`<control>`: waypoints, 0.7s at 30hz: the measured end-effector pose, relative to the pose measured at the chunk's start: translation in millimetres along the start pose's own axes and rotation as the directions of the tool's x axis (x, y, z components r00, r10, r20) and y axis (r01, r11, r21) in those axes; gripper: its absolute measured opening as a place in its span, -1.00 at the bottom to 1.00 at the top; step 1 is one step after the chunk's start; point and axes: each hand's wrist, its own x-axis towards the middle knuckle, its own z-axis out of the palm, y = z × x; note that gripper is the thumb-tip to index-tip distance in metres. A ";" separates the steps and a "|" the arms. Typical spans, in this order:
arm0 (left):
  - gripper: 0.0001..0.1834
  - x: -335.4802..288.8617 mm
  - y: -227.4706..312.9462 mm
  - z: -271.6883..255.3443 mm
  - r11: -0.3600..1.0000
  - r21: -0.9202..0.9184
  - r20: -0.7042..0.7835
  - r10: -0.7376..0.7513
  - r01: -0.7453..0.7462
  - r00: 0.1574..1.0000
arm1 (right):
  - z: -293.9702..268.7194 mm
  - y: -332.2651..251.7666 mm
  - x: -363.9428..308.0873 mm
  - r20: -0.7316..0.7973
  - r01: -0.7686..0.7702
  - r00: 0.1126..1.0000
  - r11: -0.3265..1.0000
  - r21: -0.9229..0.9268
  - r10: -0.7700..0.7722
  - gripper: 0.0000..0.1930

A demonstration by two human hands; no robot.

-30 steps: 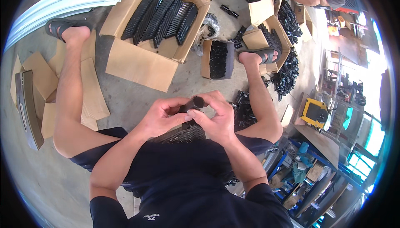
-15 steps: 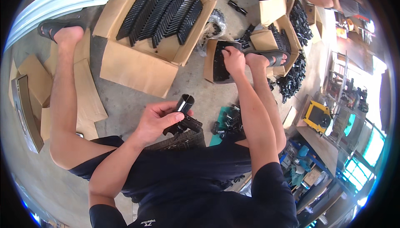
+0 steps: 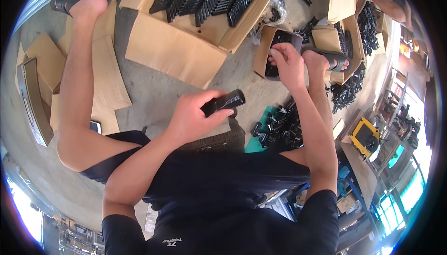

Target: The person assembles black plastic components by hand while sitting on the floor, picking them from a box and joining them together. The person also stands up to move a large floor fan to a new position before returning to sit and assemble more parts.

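In my left hand point(image 3: 188, 117) is a short glossy black tube-shaped part point(image 3: 229, 101), gripped between thumb and fingers with its end pointing right. My right hand point(image 3: 289, 64) hovers at the mouth of a small cardboard box point(image 3: 261, 52) of small dark pieces. Its thumb and fingertips are pinched together; whatever may be between them is too small to make out. Below the left hand, partly hidden by it, stands a dark woven basket point(image 3: 216, 142). To its right, several black fittings point(image 3: 284, 123) lie heaped on a green sheet point(image 3: 254, 145).
A large open carton point(image 3: 177, 52) holds rows of black angled parts. Another box point(image 3: 356, 36) of black parts stands at the right near my foot, with a loose heap point(image 3: 348, 87) beside it. Flattened cardboard point(image 3: 109, 78) lies at the left. Another person point(image 3: 391, 6) sits at far right.
My right hand has risen slightly out of the small box, fingers now pinched. The left hand has turned the black tube from upright to nearly level. The whole view has shifted.
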 end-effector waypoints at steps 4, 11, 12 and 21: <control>-0.68 -6.4 17.0 2.8 0.996 -0.085 0.044 0.029 -0.025 0.999 | 6.1 -74.2 -81.2 0.208 -0.173 0.971 0.939 0.298 0.113 -0.88; -0.64 -20.8 4.1 4.8 0.827 0.438 -0.044 0.411 -0.352 0.910 | 19.9 -114.7 -156.2 -0.020 0.153 0.988 0.961 0.232 -0.153 -0.80; -0.63 -21.9 2.7 3.1 0.740 0.550 -0.032 0.482 -0.387 0.876 | 20.8 -119.1 -163.0 0.018 0.182 0.982 0.975 0.130 -0.186 -0.77; -0.59 -31.3 6.4 3.0 0.602 0.726 -0.006 0.489 -0.332 0.872 | 62.6 -115.3 -175.7 -0.050 0.567 0.808 0.798 -0.204 -0.587 -0.75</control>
